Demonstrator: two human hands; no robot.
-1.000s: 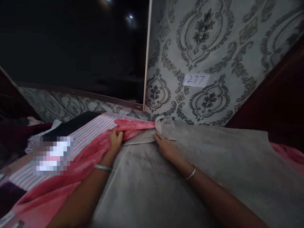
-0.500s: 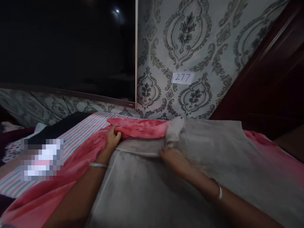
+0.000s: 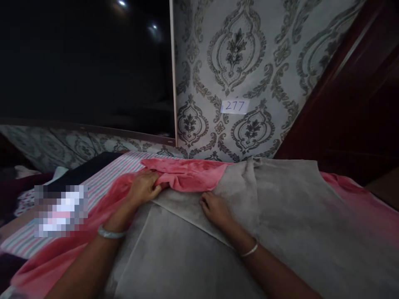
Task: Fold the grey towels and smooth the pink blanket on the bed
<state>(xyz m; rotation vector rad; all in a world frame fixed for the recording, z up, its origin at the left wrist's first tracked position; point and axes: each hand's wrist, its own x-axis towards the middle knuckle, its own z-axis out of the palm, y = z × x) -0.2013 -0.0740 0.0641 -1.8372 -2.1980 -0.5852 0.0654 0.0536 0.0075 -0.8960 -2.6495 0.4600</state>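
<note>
Clutching pinkish-red cloth [image 3: 196, 172], the left fingers [image 3: 150, 178] curl.

Behind the cloth [image 3: 280, 216], the screen [image 3: 87, 66] is left of the label [image 3: 235, 106] on the wall [image 3: 237, 50].

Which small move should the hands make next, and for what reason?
Perhaps the left hand should smooth the pink fabric: it looks creased right beside that hand, while the grey fabric around the right hand looks flatter.
</note>
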